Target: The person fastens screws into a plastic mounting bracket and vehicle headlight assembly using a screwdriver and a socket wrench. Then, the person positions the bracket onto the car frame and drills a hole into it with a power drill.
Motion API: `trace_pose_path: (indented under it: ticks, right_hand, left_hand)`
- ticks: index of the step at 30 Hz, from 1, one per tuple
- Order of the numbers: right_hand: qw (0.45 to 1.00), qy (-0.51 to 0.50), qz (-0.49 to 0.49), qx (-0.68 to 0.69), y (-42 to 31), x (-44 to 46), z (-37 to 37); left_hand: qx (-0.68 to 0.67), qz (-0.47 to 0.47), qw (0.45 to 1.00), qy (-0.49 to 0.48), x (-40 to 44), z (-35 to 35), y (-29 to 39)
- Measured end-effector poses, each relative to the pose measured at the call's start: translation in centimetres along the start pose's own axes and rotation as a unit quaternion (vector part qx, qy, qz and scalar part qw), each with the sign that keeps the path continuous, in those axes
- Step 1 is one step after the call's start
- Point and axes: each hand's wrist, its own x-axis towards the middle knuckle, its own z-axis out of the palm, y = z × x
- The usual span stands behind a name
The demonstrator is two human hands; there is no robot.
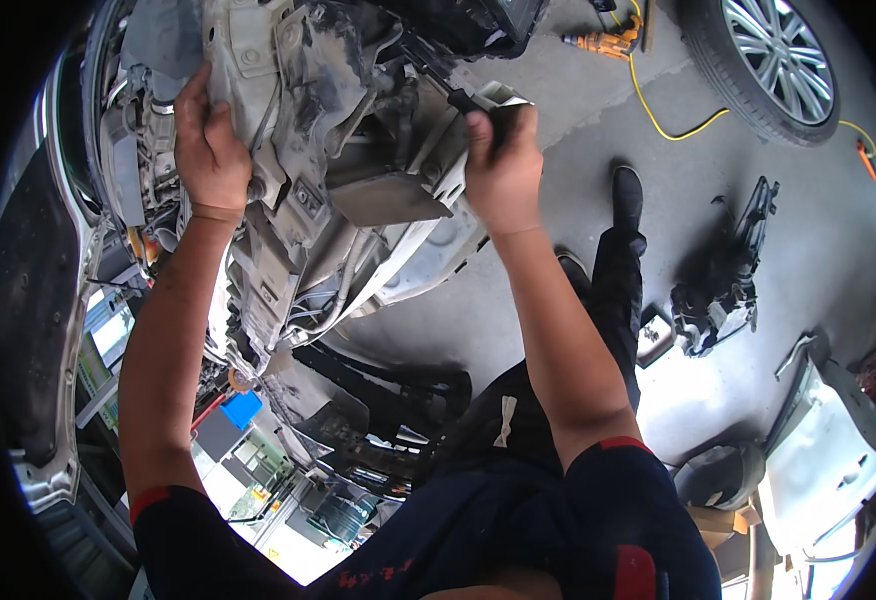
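A partly stripped car front (288,180) with bare metal panels fills the upper left. My left hand (213,150) rests on the edge of its upper metal rail, thumb and fingers apart. At the right side of the bodywork my right hand (503,165) is wrapped round a black-handled tool (466,101). The tool's thin dark shaft points up and left to the dark parts near the body. Its tip cannot be made out. Below the shaft, a flat grey plate (388,200) sticks out between my hands.
A wheel (780,60), an orange power tool (608,42) and a yellow cord (678,135) lie on the floor. Black car parts (728,290) lie at the right, with a white panel (823,460) further down. A black bumper piece (388,400) is near my legs. The raised hood (33,310) stands left.
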Motion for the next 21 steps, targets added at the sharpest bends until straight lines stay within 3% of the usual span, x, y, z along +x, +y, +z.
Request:
trace_pose_path:
  ticks: [1, 2, 5, 6, 9, 10, 11, 13, 15, 16, 17, 19, 21]
  right_hand:
    - [0.996, 0.006, -0.088, -0.011, -0.5, -0.2, -0.1]
    - [0.993, -0.003, -0.111, -0.049, -0.8, -0.5, -0.2]
    - [0.99, 0.062, 0.07, 0.103, 0.1, -0.9, 1.5]
    - [0.966, 0.024, 0.228, 0.122, 0.8, -0.3, 1.4]
    - [0.974, -0.023, 0.171, 0.144, 1.9, -0.6, 1.1]
    - [0.996, 0.011, 0.033, 0.081, 0.0, -1.0, 0.7]
    - [0.999, -0.003, -0.04, -0.016, -0.5, -1.2, 0.3]
    - [0.995, 0.018, -0.092, 0.025, 0.3, -1.5, 1.0]
    - [0.981, 0.045, 0.111, 0.155, 2.2, -1.9, 2.4]
    - [0.915, -0.033, 0.309, 0.258, -0.6, -1.0, 0.3]
    - [0.921, -0.041, 0.301, 0.242, -0.2, -0.8, 0.1]
    - [0.978, -0.017, 0.177, 0.113, 0.0, -0.5, 1.0]
    - [0.999, -0.021, 0.013, -0.029, -1.8, -1.4, 0.2]
  left_hand:
    - [0.007, -0.003, 1.0, 0.0, 0.1, 0.0, 0.1]
    - [0.015, -0.005, 1.0, 0.0, 0.2, -0.1, 0.2]
    - [0.006, -0.022, 1.0, -0.007, 0.1, -0.2, 0.5]
    - [0.004, -0.021, 1.0, -0.005, 0.1, -0.2, 0.5]
    - [-0.001, -0.015, 1.0, 0.0, 0.3, 0.0, 0.3]
    - [-0.002, -0.014, 1.0, 0.001, 0.2, 0.0, 0.3]
    - [-0.004, -0.013, 1.0, 0.001, 0.1, -0.1, 0.3]
    - [0.025, -0.01, 1.0, 0.003, -0.1, -0.2, 0.2]
    - [0.031, -0.006, 0.999, 0.012, 0.1, -0.2, 0.0]
    - [0.021, -0.007, 1.0, 0.017, 0.1, 0.0, 0.0]
    - [0.011, -0.008, 1.0, 0.022, 0.0, 0.1, 0.0]
    - [0.014, -0.005, 1.0, 0.02, 0.1, 0.0, 0.2]
    - [0.028, -0.006, 0.999, 0.015, 0.1, -0.2, 0.1]
